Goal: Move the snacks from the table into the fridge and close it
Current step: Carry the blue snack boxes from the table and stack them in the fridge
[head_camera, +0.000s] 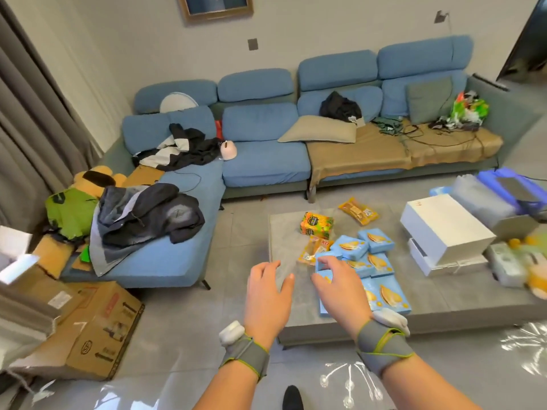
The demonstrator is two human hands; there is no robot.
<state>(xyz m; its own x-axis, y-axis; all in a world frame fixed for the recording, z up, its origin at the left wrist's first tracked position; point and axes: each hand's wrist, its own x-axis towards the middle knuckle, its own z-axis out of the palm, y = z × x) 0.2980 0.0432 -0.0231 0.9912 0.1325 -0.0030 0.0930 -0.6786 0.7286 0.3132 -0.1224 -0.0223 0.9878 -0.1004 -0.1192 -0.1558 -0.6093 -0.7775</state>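
Note:
Snacks lie on a low grey table [284,232]: several light blue boxes [376,263] printed with a yellow pastry, a multicoloured packet [316,225], an orange packet [358,214] farther back and a small orange wrapper [314,250]. My right hand [339,284] reaches over the nearest blue boxes, its fingertips on one box's edge, fingers spread. My left hand [270,294] hovers beside it above the table's front left part, fingers apart and holding nothing. No fridge is in view.
White boxes [444,232] and bagged items [503,196] crowd the table's right side. A blue sofa [266,155] strewn with clothes stands behind and to the left. Cardboard boxes [97,329] sit on the floor at left.

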